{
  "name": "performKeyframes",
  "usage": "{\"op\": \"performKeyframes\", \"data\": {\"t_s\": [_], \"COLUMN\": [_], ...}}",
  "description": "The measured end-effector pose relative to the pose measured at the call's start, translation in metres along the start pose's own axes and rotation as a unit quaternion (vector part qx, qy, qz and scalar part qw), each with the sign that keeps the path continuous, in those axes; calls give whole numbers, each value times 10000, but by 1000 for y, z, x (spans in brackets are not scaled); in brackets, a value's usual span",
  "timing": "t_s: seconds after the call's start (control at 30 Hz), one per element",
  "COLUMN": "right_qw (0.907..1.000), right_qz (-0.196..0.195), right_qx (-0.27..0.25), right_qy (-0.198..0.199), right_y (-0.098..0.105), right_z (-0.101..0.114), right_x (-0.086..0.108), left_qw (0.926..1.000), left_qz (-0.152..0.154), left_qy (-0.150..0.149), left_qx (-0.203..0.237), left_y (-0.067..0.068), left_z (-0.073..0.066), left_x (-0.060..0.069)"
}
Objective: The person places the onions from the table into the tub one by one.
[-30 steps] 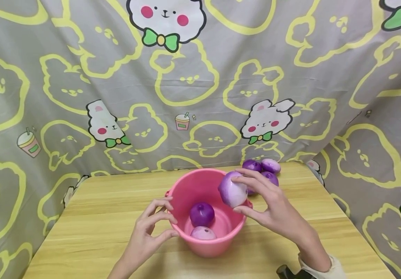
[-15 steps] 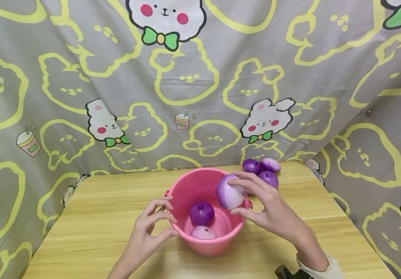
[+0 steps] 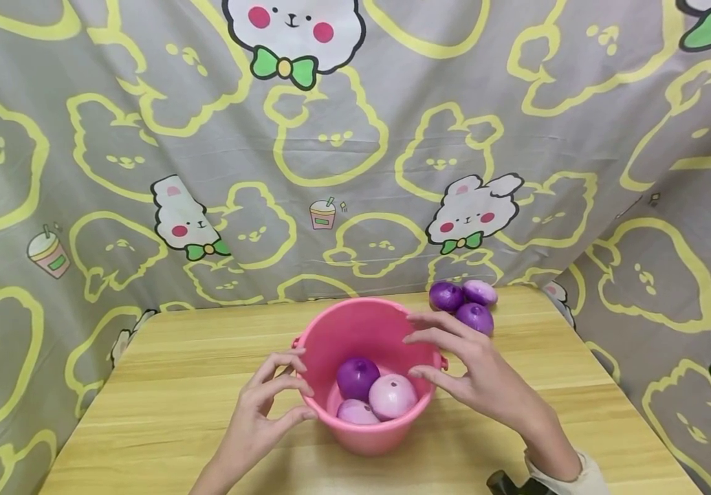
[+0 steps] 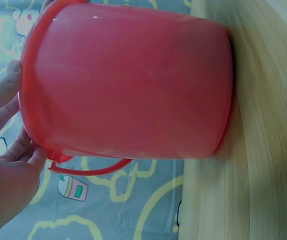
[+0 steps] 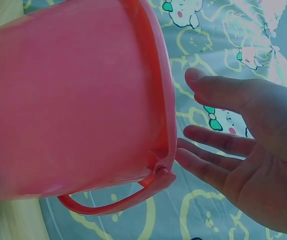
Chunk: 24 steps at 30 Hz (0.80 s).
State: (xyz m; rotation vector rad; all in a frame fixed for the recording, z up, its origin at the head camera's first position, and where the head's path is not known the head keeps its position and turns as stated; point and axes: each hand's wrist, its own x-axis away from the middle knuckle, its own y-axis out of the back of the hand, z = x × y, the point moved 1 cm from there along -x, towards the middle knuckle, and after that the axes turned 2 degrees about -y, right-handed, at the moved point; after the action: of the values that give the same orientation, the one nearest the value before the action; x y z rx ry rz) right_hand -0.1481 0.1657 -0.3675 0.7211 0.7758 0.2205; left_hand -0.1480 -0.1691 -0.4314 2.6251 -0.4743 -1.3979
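A pink bucket [image 3: 370,440] stands on the table, with a dark purple onion [image 3: 358,378] and two paler ones, one at the right [image 3: 392,397] and one at the front [image 3: 357,412], lying inside. My left hand [image 3: 263,405] holds the bucket's left rim between thumb and fingers; the left wrist view shows its fingertips on the rim of the bucket [image 4: 128,80]. Over the right rim, my right hand [image 3: 479,364] has its fingers spread with nothing between them. In the right wrist view that hand [image 5: 253,145] is beside the rim of the bucket [image 5: 78,100].
Three purple onions, one of them at the front [image 3: 475,318], sit together at the back right of the wooden table [image 3: 194,357]. A patterned grey curtain [image 3: 355,158] hangs behind and at both sides. The bucket's handle [image 5: 108,207] hangs along its far side.
The pale onion that my right hand held over the bucket is out of its fingers and lies on the bucket's bottom. My left hand has stayed on the rim.
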Motion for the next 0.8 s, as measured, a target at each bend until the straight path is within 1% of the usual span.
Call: {"op": "performKeyframes", "data": {"t_s": [0.13, 0.33, 0.47, 0.63, 0.8], "right_qw": [10000, 9998, 9997, 9995, 9993], "right_qz": [-46, -126, -179, -221, -355], "right_qx": [16, -108, -137, -200, -95], "right_qy": [55, 124, 51, -64, -47], "right_y": [0, 2, 5, 10, 17], "right_z": [0, -2, -5, -10, -15], "right_x": [0, 0, 0, 0, -2], "left_qw": [10000, 10000, 10000, 10000, 10000], "left_qz": [0, -4, -22, -17, -35], "left_qy": [3, 16, 17, 2, -59], "left_qx": [1, 12, 9, -10, -29], "left_y": [0, 0, 0, -1, -1], "left_z": [0, 1, 1, -3, -5], "left_x": [0, 2, 2, -2, -4]}}
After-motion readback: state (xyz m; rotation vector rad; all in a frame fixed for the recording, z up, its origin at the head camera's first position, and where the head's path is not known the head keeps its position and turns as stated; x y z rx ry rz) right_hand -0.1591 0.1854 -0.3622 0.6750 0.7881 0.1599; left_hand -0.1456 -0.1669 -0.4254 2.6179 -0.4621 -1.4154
